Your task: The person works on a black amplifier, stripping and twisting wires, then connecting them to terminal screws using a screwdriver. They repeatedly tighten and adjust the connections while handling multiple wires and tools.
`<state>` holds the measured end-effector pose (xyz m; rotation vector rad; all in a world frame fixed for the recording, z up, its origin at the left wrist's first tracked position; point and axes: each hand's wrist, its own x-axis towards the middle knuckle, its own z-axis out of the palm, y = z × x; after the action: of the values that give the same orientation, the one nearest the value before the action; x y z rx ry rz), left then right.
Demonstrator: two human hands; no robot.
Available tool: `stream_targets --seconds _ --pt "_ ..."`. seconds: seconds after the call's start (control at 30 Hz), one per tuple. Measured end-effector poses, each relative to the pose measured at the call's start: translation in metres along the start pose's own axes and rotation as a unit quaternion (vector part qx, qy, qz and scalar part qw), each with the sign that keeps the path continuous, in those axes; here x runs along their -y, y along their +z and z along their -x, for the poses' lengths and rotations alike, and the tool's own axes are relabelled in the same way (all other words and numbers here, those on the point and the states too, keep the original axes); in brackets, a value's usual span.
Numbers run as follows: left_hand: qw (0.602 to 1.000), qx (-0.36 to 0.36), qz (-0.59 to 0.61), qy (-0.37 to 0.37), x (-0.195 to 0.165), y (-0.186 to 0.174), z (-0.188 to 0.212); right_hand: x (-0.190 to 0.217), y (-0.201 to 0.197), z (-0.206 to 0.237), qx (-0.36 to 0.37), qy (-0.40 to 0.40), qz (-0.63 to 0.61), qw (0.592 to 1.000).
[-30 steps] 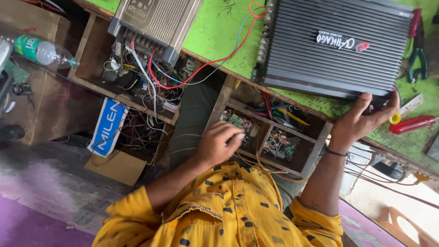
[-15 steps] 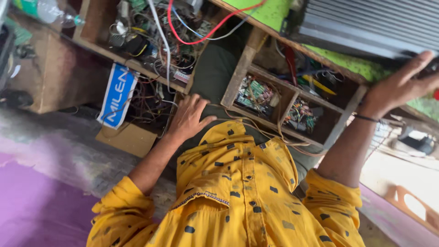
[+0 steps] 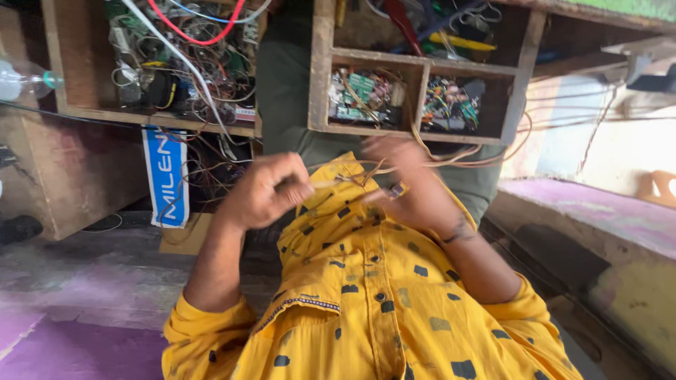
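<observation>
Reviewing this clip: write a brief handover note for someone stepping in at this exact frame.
Left hand: closed, pinching the end of a thin tan wire over the lap.
Right hand: blurred, on the same wire bundle; grip unclear.
The wires run up into the wooden shelf, whose compartments hold green circuit boards.
Done: wire ends are out of the shelf and in hand.
Left: nothing shows them joined or stripped yet.
</observation>
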<state>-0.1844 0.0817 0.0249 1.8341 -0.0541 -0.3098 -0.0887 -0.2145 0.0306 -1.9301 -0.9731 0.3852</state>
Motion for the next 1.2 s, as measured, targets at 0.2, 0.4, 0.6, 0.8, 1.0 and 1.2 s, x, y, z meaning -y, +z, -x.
stream_targets --seconds 0.2,0.4,0.6,0.8,1.0,1.2 --pt "0.948 -0.088 -0.305 -0.018 0.029 0.020 -0.022 -0.033 0.026 0.039 0.098 0.136 -0.006 0.986" --pt "0.927 -0.038 -0.348 -0.132 0.058 0.051 -0.017 -0.094 -0.029 0.118 -0.143 0.179 0.351 0.908" --pt "0.960 0.099 -0.203 -0.169 0.021 0.044 -0.026 -0.120 -0.058 0.139 -0.048 0.327 0.281 0.901" --pt "0.930 -0.068 -0.349 -0.098 -0.020 0.025 -0.051 -0.071 -0.093 0.115 0.069 0.296 0.335 0.892" --pt "0.966 -0.038 -0.115 0.229 -0.070 0.064 -0.095 0.004 -0.120 0.100 -0.117 0.140 -0.095 0.979" --pt "0.957 0.068 -0.071 0.273 -0.089 0.106 -0.130 0.007 -0.141 0.085 -0.303 -0.168 -0.586 0.732"
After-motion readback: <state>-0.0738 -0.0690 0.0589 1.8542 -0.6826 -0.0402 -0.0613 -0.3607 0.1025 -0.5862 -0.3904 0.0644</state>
